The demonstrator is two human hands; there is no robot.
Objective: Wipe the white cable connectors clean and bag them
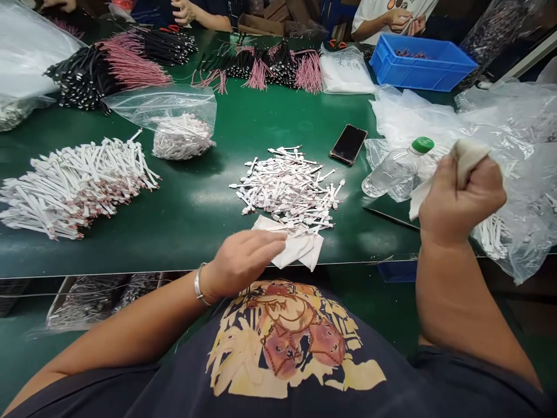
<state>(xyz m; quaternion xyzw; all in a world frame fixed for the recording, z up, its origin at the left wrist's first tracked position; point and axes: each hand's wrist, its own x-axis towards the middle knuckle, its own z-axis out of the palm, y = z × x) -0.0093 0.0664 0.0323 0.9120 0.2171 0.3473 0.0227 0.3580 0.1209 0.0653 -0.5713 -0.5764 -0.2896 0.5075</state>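
Two hands work at a green surface (195, 215): the left hand (241, 258) pinches a white cloth (300, 248) lying at the near edge beside a heap of white connectors (289, 186), while the right hand (456, 200) clenches a crumpled white cloth (467, 155), raised near a green-capped bottle (398, 167). A clear bag (178, 125) holds more connectors; a blue bin (424, 64) sits behind.
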